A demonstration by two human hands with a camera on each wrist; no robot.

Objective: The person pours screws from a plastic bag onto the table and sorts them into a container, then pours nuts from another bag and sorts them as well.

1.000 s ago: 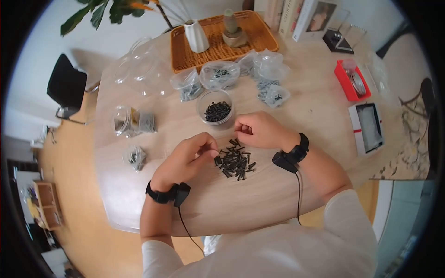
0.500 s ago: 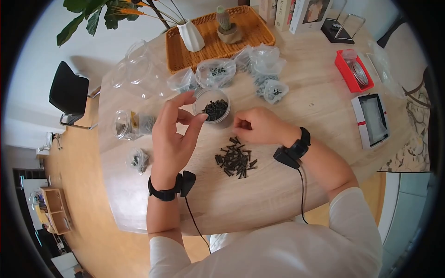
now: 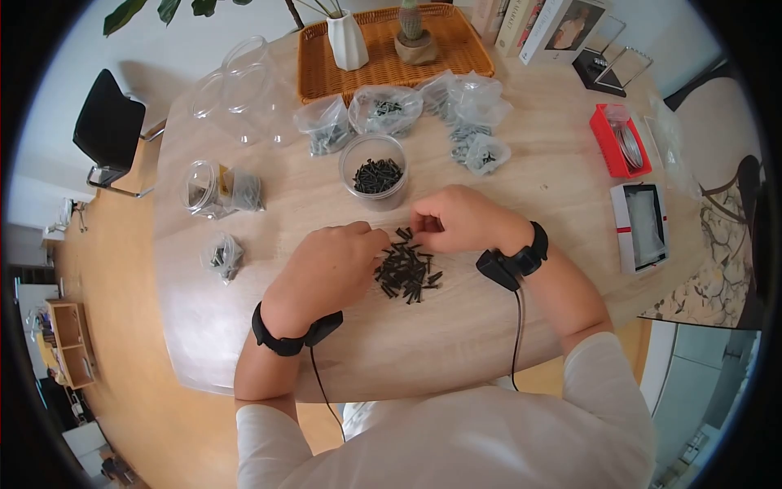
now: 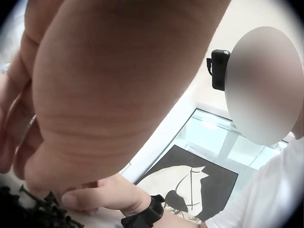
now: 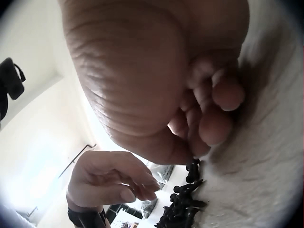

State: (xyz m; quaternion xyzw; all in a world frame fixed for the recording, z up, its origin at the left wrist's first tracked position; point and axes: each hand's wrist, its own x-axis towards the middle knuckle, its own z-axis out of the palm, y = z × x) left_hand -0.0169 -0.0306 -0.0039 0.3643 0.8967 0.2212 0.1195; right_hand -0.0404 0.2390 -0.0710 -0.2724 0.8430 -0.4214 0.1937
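Note:
Black screws (image 3: 407, 269) lie in a loose pile on the table. My left hand (image 3: 332, 269) is at the pile's left edge, palm down; the right wrist view shows its fingers (image 5: 142, 185) loosely bent, with nothing visible between them. At the pile's upper right, my right hand (image 3: 464, 222) rests with curled fingers. Its fingertips (image 5: 197, 148) are right beside a screw (image 5: 192, 171); whether they pinch it cannot be made out. Just beyond the hands stands a clear round tub (image 3: 374, 196) holding more black screws (image 3: 377, 175).
Bags of screws (image 3: 385, 110) line the far side, in front of a wicker tray (image 3: 326, 81). To the left are a clear jar (image 3: 201, 186) and a small bag (image 3: 221, 257). A red bin (image 3: 609, 143) and a white box (image 3: 626, 232) stand on the right.
My left hand first lifted from the pile to the tub's left side, then came back down to the pile. The right hand has hardly moved.

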